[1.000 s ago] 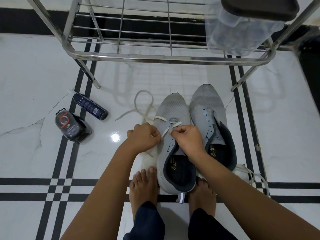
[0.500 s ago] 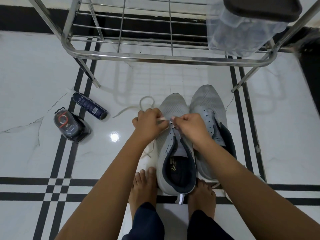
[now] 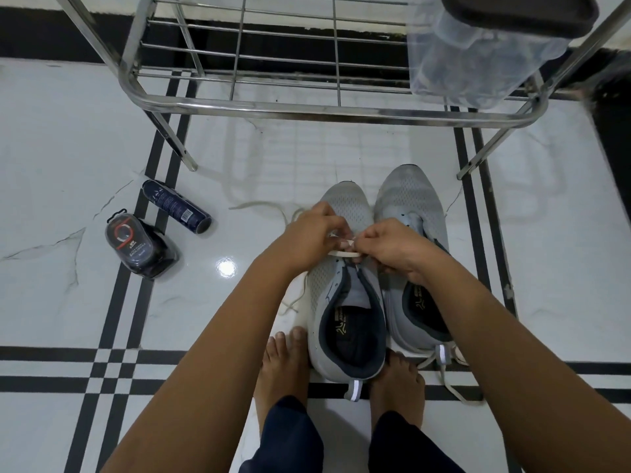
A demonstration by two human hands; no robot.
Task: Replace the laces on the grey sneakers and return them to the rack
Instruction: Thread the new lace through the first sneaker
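Left hand and right hand both pinch the white lace between them. Pulling unevenly (my worry) could drag one end out of the grey sneaker.

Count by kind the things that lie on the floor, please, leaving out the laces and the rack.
Grey sneakers: 2
Dark blue can: 1
Dark packet: 1
Total: 4
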